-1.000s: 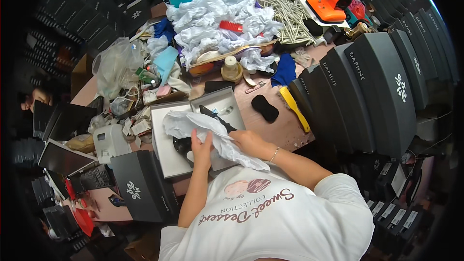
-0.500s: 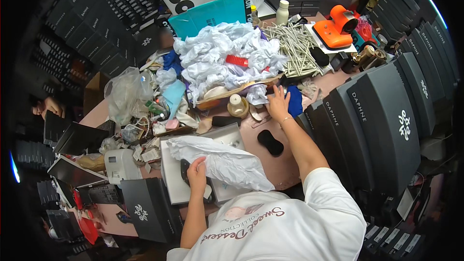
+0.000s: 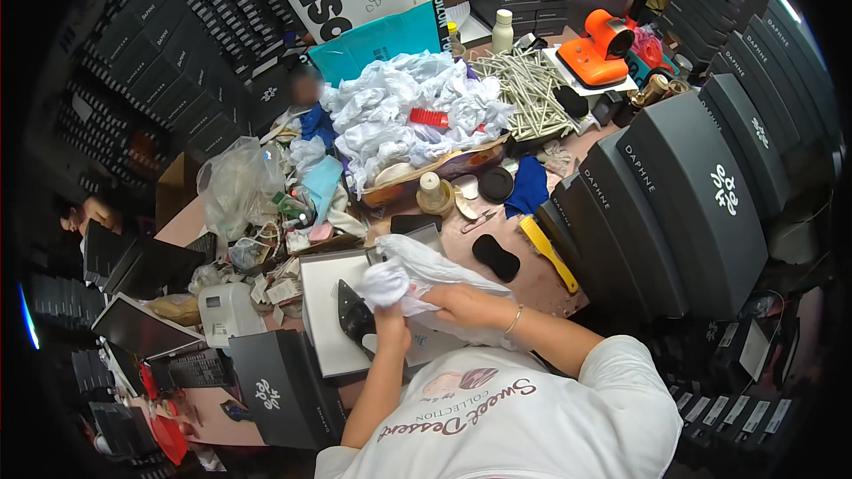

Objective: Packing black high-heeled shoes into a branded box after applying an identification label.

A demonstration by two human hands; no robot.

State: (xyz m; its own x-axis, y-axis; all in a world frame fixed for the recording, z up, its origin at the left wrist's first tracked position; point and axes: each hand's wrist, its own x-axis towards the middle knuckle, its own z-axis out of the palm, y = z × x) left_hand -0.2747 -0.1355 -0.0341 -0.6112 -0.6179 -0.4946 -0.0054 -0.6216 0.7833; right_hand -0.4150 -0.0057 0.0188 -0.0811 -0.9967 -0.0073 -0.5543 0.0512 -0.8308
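My left hand (image 3: 391,326) is closed around a wad of white tissue paper (image 3: 384,286), which bulges above its fingers. Close beside it on the right, my right hand (image 3: 469,307) has its fingers closed on white paper too. A loose white tissue sheet (image 3: 435,263) spreads behind and beneath both hands, over part of an open pale box (image 3: 321,279). Inside the box, just left of my left hand, lies a black pointed shoe (image 3: 354,316); its right part is hidden by that hand.
Behind the box stands a carton heaped with crumpled white paper (image 3: 417,106). A yellow-handled brush (image 3: 552,253), a black pad (image 3: 495,258) and a glue jar (image 3: 434,193) lie to the right. Dark shoe boxes (image 3: 688,204) line the right; a label printer (image 3: 224,306) stands left.
My right hand has come back from beside the paper carton to my left hand. The left hand has left the shoe and now holds wadded paper. The yellow-handled brush is now uncovered.
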